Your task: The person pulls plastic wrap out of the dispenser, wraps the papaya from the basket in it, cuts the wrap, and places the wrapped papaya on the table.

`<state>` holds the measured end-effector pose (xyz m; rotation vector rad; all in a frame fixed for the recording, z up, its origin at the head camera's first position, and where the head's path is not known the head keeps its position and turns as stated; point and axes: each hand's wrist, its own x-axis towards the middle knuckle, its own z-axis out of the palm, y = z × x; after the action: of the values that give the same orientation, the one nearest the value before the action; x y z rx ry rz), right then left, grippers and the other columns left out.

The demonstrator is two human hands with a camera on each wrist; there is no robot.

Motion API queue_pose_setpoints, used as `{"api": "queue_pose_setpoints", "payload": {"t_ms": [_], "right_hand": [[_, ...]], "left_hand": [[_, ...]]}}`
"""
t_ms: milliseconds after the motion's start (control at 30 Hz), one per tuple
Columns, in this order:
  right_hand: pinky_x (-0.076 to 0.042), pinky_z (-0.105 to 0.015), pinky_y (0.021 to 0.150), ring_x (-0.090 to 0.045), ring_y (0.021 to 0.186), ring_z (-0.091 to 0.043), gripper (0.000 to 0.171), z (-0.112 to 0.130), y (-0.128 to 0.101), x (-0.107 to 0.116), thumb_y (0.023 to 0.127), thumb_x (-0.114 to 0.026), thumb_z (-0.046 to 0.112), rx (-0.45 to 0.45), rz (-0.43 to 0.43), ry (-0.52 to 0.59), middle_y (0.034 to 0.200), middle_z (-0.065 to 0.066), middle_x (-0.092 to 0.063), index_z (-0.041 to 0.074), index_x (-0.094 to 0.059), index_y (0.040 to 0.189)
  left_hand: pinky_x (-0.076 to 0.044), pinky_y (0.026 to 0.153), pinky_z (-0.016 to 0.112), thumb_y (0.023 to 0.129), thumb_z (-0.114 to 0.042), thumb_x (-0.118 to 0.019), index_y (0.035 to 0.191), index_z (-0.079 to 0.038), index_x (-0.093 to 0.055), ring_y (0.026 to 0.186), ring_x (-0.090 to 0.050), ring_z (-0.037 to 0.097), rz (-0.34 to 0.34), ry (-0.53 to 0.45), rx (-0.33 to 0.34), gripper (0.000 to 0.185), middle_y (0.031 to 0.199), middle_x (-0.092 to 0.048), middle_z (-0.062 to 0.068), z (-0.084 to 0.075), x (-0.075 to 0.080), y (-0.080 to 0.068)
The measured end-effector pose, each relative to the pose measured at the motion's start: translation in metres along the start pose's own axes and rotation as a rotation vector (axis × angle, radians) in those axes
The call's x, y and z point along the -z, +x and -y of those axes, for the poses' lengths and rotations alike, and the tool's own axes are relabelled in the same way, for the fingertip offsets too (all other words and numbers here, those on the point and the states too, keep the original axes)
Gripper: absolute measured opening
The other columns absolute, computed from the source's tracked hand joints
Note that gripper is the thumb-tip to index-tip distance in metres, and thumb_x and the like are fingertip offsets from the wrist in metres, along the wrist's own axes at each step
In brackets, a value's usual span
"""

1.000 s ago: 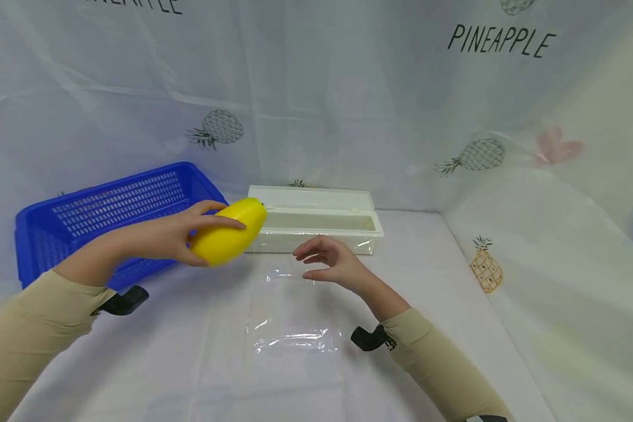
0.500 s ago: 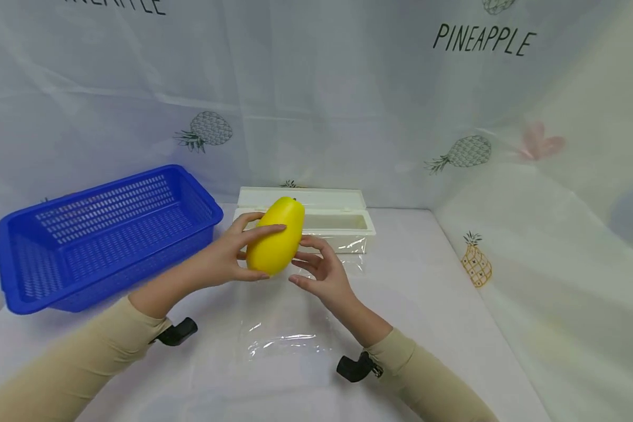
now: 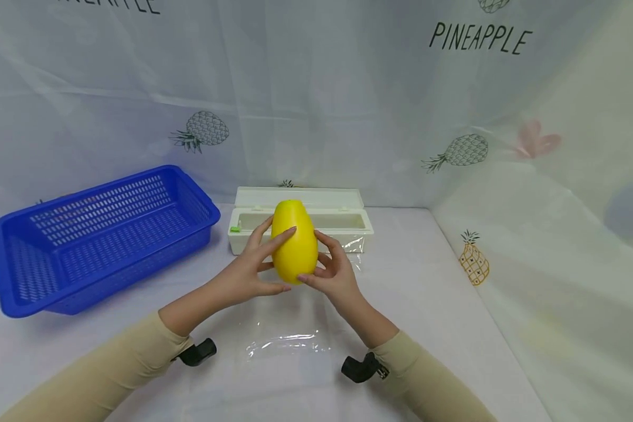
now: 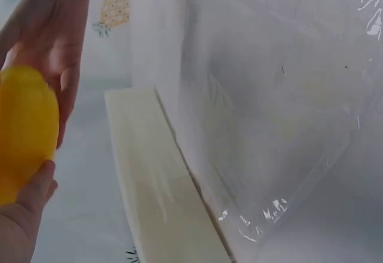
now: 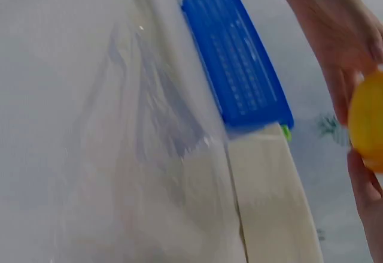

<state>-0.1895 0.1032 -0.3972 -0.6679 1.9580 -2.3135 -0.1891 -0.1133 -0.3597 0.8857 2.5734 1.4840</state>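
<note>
A smooth yellow papaya-shaped fruit (image 3: 294,243) is held up by both hands, its narrow end pointing away. My left hand (image 3: 248,269) grips its left side, fingers spread over the front and thumb at the lower end. On the other side, my right hand (image 3: 337,278) holds it with thumb low and forefinger along the flank. In the left wrist view the fruit (image 4: 24,125) sits at the left edge between the two hands. Below the hands, clear plastic film (image 3: 287,343) lies on the table, stretching from the white box (image 3: 343,241) behind the fruit.
The white box stands lid up near the back curtain, with a small green piece (image 3: 235,229) at its left end. A blue perforated basket (image 3: 132,275) stands at the left. Pineapple-printed cloth (image 3: 337,117) hangs behind and at the right.
My left hand has carried the fruit rightward from beside the basket to above the film and turned it upright. My right hand has closed onto its right side. The view has shifted slightly.
</note>
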Motion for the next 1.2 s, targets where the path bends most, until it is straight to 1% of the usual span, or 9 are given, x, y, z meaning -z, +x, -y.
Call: {"api": "queue_pose_setpoints", "payload": {"t_ms": [133, 233, 333, 467, 667, 767, 933, 1067, 1200], "right_hand": [[-0.051, -0.043, 0.090, -0.050, 0.123, -0.039, 0.077, 0.003, 0.002, 0.020, 0.080, -0.078, 0.000, -0.013, 0.141, -0.020, 0.149, -0.010, -0.033, 0.011, -0.039, 0.146], [-0.051, -0.042, 0.092, -0.048, 0.123, -0.039, 0.076, 0.005, 0.004, 0.033, 0.082, -0.076, 0.003, -0.004, 0.257, -0.016, 0.150, -0.015, -0.033, 0.006, -0.037, 0.147], [-0.051, -0.038, 0.092, -0.052, 0.119, -0.033, 0.066, 0.009, 0.004, 0.041, 0.089, -0.068, 0.010, -0.019, 0.300, -0.009, 0.147, -0.017, -0.037, 0.002, -0.037, 0.147], [-0.052, -0.032, 0.090, -0.057, 0.110, -0.024, 0.058, 0.014, 0.003, 0.044, 0.094, -0.054, 0.015, -0.051, 0.264, -0.026, 0.143, -0.017, -0.041, 0.000, -0.036, 0.147], [-0.053, -0.037, 0.089, -0.057, 0.114, -0.032, 0.069, 0.011, 0.000, 0.052, 0.088, -0.070, 0.005, -0.128, 0.186, -0.238, 0.147, -0.009, -0.037, 0.014, -0.038, 0.149], [-0.053, -0.038, 0.090, -0.054, 0.119, -0.035, 0.071, 0.008, -0.001, 0.059, 0.085, -0.074, 0.004, -0.173, 0.140, -0.321, 0.146, -0.007, -0.039, 0.017, -0.042, 0.147], [-0.049, -0.040, 0.096, -0.053, 0.119, -0.034, 0.057, -0.002, -0.001, 0.072, 0.086, -0.075, 0.010, -0.220, 0.095, -0.418, 0.138, -0.011, -0.049, 0.009, -0.050, 0.138], [-0.048, -0.042, 0.097, -0.053, 0.119, -0.034, 0.054, -0.011, -0.002, 0.079, 0.087, -0.075, 0.012, -0.266, 0.098, -0.436, 0.137, -0.010, -0.050, 0.010, -0.052, 0.136], [-0.047, -0.043, 0.099, -0.051, 0.122, -0.034, 0.055, -0.018, -0.003, 0.084, 0.086, -0.075, 0.014, -0.305, 0.096, -0.451, 0.137, -0.009, -0.049, 0.011, -0.053, 0.136]], "left_hand": [[-0.051, 0.090, 0.042, 0.077, -0.013, -0.084, 0.150, -0.036, -0.037, 0.132, -0.040, 0.043, -0.012, -0.021, -0.007, 0.090, 0.161, 0.005, 0.007, 0.004, 0.006, 0.002], [-0.051, 0.091, 0.042, 0.080, -0.017, -0.083, 0.149, -0.034, -0.040, 0.131, -0.041, 0.040, 0.033, -0.044, -0.029, 0.083, 0.161, 0.002, 0.005, 0.007, 0.013, 0.004], [-0.050, 0.092, 0.043, 0.082, -0.015, -0.081, 0.148, -0.031, -0.042, 0.129, -0.044, 0.037, 0.074, -0.073, -0.023, 0.079, 0.158, -0.009, 0.008, 0.010, 0.018, 0.006], [-0.050, 0.092, 0.042, 0.082, -0.013, -0.080, 0.145, -0.028, -0.047, 0.126, -0.046, 0.036, 0.027, -0.091, 0.039, 0.072, 0.146, -0.024, 0.013, 0.014, 0.013, 0.008], [-0.052, 0.090, 0.039, 0.080, -0.008, -0.080, 0.138, -0.020, -0.055, 0.117, -0.052, 0.033, -0.078, -0.047, 0.109, 0.064, 0.134, -0.038, 0.012, 0.017, -0.004, 0.011], [-0.054, 0.087, 0.036, 0.082, -0.006, -0.079, 0.138, -0.017, -0.055, 0.111, -0.055, 0.031, -0.071, -0.001, 0.118, 0.062, 0.134, -0.045, 0.013, 0.024, -0.010, 0.012], [-0.055, 0.083, 0.034, 0.081, -0.004, -0.079, 0.138, -0.014, -0.055, 0.101, -0.062, 0.027, -0.007, 0.019, 0.141, 0.062, 0.136, -0.052, 0.012, 0.039, -0.017, 0.013], [-0.055, 0.084, 0.035, 0.081, -0.007, -0.080, 0.137, -0.015, -0.056, 0.092, -0.066, 0.024, 0.029, 0.016, 0.202, 0.061, 0.133, -0.056, 0.011, 0.047, -0.023, 0.013], [-0.055, 0.085, 0.037, 0.081, -0.007, -0.080, 0.136, -0.015, -0.057, 0.096, -0.065, 0.027, 0.030, 0.024, 0.224, 0.060, 0.131, -0.058, 0.012, 0.052, -0.029, 0.012]]}}
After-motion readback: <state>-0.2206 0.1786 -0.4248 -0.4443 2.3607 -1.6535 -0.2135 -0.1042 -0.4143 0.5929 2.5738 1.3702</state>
